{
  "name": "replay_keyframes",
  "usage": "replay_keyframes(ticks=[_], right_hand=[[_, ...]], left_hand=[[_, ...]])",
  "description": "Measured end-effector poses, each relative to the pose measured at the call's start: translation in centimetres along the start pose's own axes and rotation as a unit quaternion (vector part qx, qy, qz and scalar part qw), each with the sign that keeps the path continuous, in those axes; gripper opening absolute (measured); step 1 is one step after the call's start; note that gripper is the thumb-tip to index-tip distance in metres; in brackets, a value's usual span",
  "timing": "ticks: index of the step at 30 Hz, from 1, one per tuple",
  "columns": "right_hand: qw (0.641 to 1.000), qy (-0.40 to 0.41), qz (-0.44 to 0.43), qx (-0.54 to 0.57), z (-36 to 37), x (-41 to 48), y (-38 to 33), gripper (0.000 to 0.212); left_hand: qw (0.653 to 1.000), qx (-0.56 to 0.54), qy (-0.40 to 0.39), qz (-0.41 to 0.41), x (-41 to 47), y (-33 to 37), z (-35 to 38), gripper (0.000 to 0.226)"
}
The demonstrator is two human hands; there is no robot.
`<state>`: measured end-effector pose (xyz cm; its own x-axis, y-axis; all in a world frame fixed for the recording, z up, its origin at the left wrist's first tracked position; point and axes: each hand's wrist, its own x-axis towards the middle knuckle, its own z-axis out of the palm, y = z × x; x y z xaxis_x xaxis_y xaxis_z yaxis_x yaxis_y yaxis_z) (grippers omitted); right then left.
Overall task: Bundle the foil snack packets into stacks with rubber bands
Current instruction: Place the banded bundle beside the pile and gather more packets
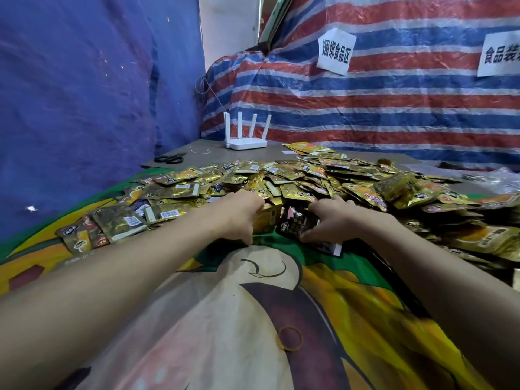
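- Foil packets [309,178], 12 o'clock: loose stock.
- Left hand [239,218], right hand [337,218]: each grips gathered packets, likely squaring a stack.
- Rubber band [289,339], 6 o'clock: within reach.

Gold foil snack packets [309,178] sprawl in a loose heap before me. A yellow rubber band [289,349] lies flat nearer my side, well apart.

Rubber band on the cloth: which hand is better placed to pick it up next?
The right hand, narrowly. The rubber band lies between the forearms, slightly nearer it. Both it and the left hand grip packets, so one must release.
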<state>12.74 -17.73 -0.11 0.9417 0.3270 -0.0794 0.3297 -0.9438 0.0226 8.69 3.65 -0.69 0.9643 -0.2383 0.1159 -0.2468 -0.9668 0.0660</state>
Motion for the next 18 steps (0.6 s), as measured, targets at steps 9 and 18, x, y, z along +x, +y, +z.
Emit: replay_keyframes(ticks=[9,18], right_hand=[[0.992,0.014,0.002,0.126,2.6,3.6,-2.4,0.046],[0.99,0.063,-0.016,0.121,2.4,3.0,-3.1,0.049]], left_hand=[[0.971,-0.196,0.024,-0.131,-0.9,-2.6,-2.0,0.03],[0.954,-0.169,-0.042,-0.245,-3.9,-6.5,-4.2,0.053]])
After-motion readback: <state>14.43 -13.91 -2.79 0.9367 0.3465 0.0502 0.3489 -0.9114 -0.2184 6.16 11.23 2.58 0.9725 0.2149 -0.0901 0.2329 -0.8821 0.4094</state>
